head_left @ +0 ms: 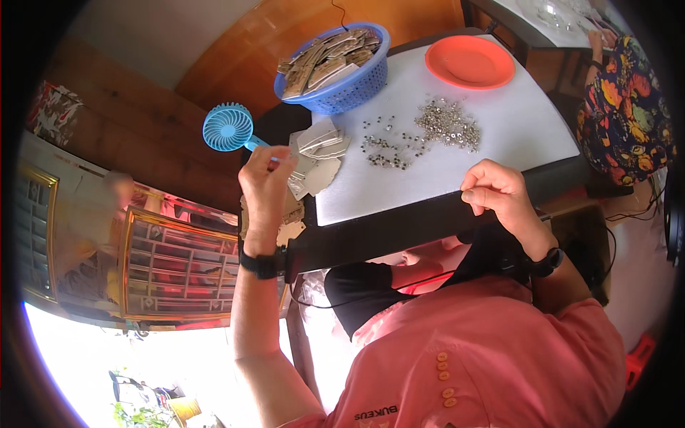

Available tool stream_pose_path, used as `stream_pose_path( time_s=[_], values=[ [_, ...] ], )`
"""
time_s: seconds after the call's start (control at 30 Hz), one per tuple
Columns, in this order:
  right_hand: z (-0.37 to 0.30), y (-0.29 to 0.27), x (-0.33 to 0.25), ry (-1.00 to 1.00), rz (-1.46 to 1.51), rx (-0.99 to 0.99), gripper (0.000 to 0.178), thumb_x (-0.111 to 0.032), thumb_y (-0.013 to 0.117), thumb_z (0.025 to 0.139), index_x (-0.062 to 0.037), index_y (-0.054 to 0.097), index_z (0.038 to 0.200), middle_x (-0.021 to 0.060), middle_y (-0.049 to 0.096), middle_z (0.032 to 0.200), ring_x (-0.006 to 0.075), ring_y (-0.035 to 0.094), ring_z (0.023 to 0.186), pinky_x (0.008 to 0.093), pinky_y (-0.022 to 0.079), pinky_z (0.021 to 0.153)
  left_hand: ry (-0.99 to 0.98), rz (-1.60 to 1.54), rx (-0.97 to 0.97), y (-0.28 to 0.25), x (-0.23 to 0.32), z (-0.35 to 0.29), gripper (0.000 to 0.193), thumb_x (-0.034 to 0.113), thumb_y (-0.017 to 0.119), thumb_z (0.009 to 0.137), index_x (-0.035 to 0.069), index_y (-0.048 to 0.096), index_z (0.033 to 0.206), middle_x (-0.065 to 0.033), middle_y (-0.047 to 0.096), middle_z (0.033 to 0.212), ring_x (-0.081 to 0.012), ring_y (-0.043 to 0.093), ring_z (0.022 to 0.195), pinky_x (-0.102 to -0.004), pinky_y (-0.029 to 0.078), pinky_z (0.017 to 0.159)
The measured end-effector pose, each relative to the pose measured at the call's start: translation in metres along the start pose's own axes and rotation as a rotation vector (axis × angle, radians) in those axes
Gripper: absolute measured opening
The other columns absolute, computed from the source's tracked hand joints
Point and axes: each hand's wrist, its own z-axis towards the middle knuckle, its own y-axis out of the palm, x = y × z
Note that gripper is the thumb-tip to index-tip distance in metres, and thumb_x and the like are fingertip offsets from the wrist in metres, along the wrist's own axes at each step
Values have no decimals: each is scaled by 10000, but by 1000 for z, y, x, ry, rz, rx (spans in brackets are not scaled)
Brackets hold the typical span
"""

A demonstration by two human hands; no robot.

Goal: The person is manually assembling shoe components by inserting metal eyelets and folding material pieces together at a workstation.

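Note:
My left hand [265, 175] is raised at the table's left side, beside the grey cards, with its fingers pinched together. Whatever it pinches is too small to make out. My right hand [496, 189] hovers by the front edge of the white table [378, 192], thumb and forefinger pressed together. I cannot tell what, if anything, lies between them. Flat grey cardboard cards [319, 143] lie loosely stacked next to my left hand. Beyond my right hand, a heap of small shiny metal pieces [448, 123] rests on the table. Darker small pieces [385, 153] are scattered left of it.
A blue plastic basket [335, 100] full of cardboard pieces [330, 60] stands at the back left. A red plate [471, 63] sits at the back right. A light-blue handheld fan [228, 128] is beyond my left hand. Another person in a flowered garment [628, 107] is at the right.

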Motion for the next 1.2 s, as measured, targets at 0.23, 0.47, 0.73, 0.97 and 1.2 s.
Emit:
stream_pose_path(
  time_s=[0.23, 0.47, 0.73, 0.97, 1.2],
  values=[
    [-3, 8, 1, -68, -81, 49, 72, -20, 691, 882, -6, 623, 904, 4, 612, 693, 57, 525, 571, 217, 386, 536, 157, 328, 185, 40, -16, 109, 222, 143, 712, 748, 50, 751, 946, -173, 714, 945, -360, 656, 918, -418, 522, 850],
    [-4, 4, 2, -50, -24, 34, 62, -15, 689, 888, -8, 630, 904, 3, 606, 673, 54, 537, 581, 221, 408, 531, -108, 569, -120, 48, -5, 160, 366, 241, 780, 654, 88, 757, 985, -153, 729, 1010, -331, 692, 981, -415, 542, 859],
    [-3, -3, 1, -56, 82, 1, 53, 5, 677, 884, -3, 627, 900, 2, 607, 678, 54, 528, 580, 219, 402, 525, -263, 426, -109, 49, -3, 176, 358, 266, 808, 604, 35, 764, 875, -123, 724, 812, -280, 704, 789, -385, 546, 731],
    [-2, -3, 1, -59, 75, -24, 50, 8, 671, 882, -8, 629, 902, -2, 595, 668, 51, 523, 586, 222, 393, 520, -504, 131, 75, 45, -6, 185, 482, 376, 810, 660, -83, 706, 762, -131, 654, 663, -229, 595, 493, -368, 464, 492],
    [-3, -1, 2, -62, 33, -22, 51, 1, 672, 882, -14, 628, 905, -5, 594, 666, 52, 520, 580, 222, 388, 516, -454, -53, 43, 42, -11, 171, 360, 310, 757, 751, -46, 726, 796, -126, 667, 701, -217, 611, 506, -341, 486, 467]
  ],
)
